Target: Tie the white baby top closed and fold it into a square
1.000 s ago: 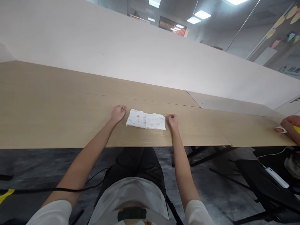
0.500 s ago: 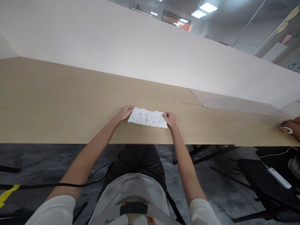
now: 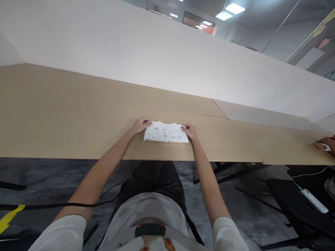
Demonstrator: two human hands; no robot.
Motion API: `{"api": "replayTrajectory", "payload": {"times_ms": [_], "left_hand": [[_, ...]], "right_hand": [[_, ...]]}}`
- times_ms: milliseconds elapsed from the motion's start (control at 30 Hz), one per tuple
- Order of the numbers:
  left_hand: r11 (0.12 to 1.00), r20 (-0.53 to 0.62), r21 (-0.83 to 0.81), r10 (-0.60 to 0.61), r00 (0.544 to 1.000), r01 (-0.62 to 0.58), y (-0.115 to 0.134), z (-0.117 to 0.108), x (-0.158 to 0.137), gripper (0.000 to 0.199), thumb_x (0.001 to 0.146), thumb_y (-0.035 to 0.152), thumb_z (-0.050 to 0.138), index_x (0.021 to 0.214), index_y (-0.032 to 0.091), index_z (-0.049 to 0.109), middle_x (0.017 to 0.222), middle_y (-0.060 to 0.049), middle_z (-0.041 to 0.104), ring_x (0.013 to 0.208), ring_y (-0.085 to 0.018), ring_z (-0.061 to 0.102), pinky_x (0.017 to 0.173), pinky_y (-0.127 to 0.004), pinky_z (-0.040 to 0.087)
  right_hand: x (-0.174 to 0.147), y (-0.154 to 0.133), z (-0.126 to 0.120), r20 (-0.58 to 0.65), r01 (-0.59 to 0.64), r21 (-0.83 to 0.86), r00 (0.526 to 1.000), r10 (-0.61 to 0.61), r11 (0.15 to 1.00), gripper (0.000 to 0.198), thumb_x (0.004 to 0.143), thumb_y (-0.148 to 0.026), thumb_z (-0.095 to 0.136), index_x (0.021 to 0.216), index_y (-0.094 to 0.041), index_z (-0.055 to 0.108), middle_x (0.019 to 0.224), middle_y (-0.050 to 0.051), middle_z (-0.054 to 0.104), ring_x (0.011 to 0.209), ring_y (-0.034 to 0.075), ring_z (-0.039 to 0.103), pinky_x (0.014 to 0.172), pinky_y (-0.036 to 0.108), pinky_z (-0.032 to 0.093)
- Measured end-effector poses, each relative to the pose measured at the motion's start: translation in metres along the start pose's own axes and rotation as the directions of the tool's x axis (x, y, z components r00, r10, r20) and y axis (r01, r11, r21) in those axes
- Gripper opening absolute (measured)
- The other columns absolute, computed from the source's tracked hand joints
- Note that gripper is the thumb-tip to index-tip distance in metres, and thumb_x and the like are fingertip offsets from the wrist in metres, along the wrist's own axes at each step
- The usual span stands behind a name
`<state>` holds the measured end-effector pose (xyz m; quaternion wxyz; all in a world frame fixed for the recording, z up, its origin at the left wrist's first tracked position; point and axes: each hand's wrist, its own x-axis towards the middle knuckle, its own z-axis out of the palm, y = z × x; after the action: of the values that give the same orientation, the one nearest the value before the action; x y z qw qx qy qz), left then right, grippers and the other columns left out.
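- A small white folded cloth with tiny printed pictures (image 3: 165,132) lies flat on the long light wooden table (image 3: 65,122), close to the near edge, right in front of the person.
- The cloth is longer from side to side than from front to back. Its long way runs from left to right.
- The left hand (image 3: 140,125) touches the left end of the cloth. Its fingers curl over the far left corner and seem to pinch it.
- The right hand (image 3: 190,131) touches the right end the same way, fingers curled on the far right corner.
- The cloth sits between the two hands. Each hand is just as near to its own end.
- Behind the table stands a tall plain white wall panel (image 3: 157,59).
- Far off at the right edge, another person's hand (image 3: 326,143) rests on the table, on something small and white that I cannot make out.
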<state>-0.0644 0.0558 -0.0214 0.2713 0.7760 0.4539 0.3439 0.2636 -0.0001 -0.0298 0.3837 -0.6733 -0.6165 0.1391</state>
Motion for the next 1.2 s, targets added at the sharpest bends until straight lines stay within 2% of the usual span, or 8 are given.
{"api": "replayTrajectory", "payload": {"times_ms": [200,367,533,667,733,833,1033,1200], "left_hand": [[0.987,-0.131,-0.158,-0.054,0.99,0.033,0.023,-0.007,0.003,0.039,0.078,0.054,0.05,0.084,0.016,0.059,0.091,-0.007,0.066,0.087,-0.021,0.059,0.08,-0.033,0.047],[0.981,-0.218,-0.133,0.108,0.97,-0.139,0.077,-0.064,0.01,0.041,0.078,0.062,0.045,0.092,0.026,0.058,0.09,-0.002,0.065,0.088,-0.023,0.059,0.084,-0.042,0.049],[0.984,-0.315,0.139,0.146,0.938,-0.107,0.152,-0.142,0.004,0.041,0.081,0.059,0.045,0.117,0.039,0.055,0.105,0.006,0.064,0.125,-0.026,0.044,0.103,-0.042,0.042],[0.93,-0.306,0.335,0.26,0.916,-0.152,0.191,-0.17,-0.006,0.041,0.083,0.063,0.045,0.119,0.046,0.052,0.097,0.007,0.063,0.112,-0.025,0.053,0.106,-0.042,0.04],[0.901,-0.22,0.398,0.274,0.936,-0.17,0.184,-0.167,-0.003,0.044,0.082,0.066,0.046,0.114,0.038,0.057,0.087,0.003,0.062,0.094,-0.026,0.058,0.099,-0.047,0.043],[0.882,-0.039,0.447,0.185,0.982,-0.149,0.139,-0.138,0.012,0.051,0.082,0.064,0.051,0.099,0.018,0.065,0.078,-0.004,0.062,0.078,-0.024,0.059,0.084,-0.047,0.047],[0.846,0.142,0.532,-0.116,0.983,0.024,0.022,-0.062,0.027,0.044,0.074,0.062,0.059,0.08,0.02,0.065,0.081,-0.006,0.067,0.078,-0.024,0.059,0.078,-0.039,0.046],[0.926,0.105,0.368,-0.13,0.986,0.083,-0.028,-0.077,0.01,0.055,0.056,0.083,0.051,0.067,0.031,0.062,0.069,0.001,0.067,0.096,-0.027,0.059,0.094,-0.047,0.04]], "right_hand": [[-0.01,-0.034,-0.018,-0.053,-0.063,0.391,0.994,0.091,0.918,0.014,0.076,-0.031,0.06,0.075,-0.017,0.056,0.078,0.005,0.065,0.075,0.017,0.058,0.071,0.027,0.047],[-0.005,-0.091,-0.081,-0.224,0.223,0.532,0.967,-0.118,0.817,0.018,0.074,-0.029,0.066,0.071,-0.019,0.051,0.072,0.0,0.056,0.067,0.012,0.051,0.064,0.024,0.044],[0.005,-0.148,-0.164,-0.402,0.551,0.302,0.814,-0.42,0.778,0.026,0.078,-0.042,0.069,0.078,-0.018,0.057,0.063,-0.004,0.047,0.056,0.008,0.044,0.054,0.021,0.036],[0.007,-0.166,-0.193,-0.282,0.481,0.198,0.863,-0.42,0.854,0.029,0.083,-0.05,0.062,0.088,-0.022,0.058,0.05,-0.008,0.034,0.041,0.006,0.028,0.044,0.021,0.025],[0.012,-0.16,-0.186,-0.135,0.373,0.135,0.925,-0.356,0.918,0.029,0.084,-0.049,0.061,0.087,-0.021,0.06,0.05,-0.007,0.037,0.041,0.007,0.027,0.043,0.022,0.024],[0.024,-0.135,-0.149,0.139,0.213,0.024,0.967,-0.215,0.977,0.026,0.083,-0.042,0.064,0.08,-0.016,0.065,0.069,0.002,0.059,0.056,0.01,0.047,0.052,0.025,0.038],[0.04,-0.064,-0.058,0.313,-0.013,-0.219,0.946,0.083,0.976,0.03,0.071,-0.045,0.072,0.067,-0.016,0.065,0.072,0.004,0.066,0.066,0.016,0.057,0.063,0.028,0.043],[0.04,-0.017,-0.062,0.469,0.023,-0.189,0.88,0.07,0.982,0.035,0.067,-0.054,0.069,0.065,-0.019,0.069,0.07,0.005,0.068,0.068,0.02,0.06,0.063,0.03,0.046]]}}
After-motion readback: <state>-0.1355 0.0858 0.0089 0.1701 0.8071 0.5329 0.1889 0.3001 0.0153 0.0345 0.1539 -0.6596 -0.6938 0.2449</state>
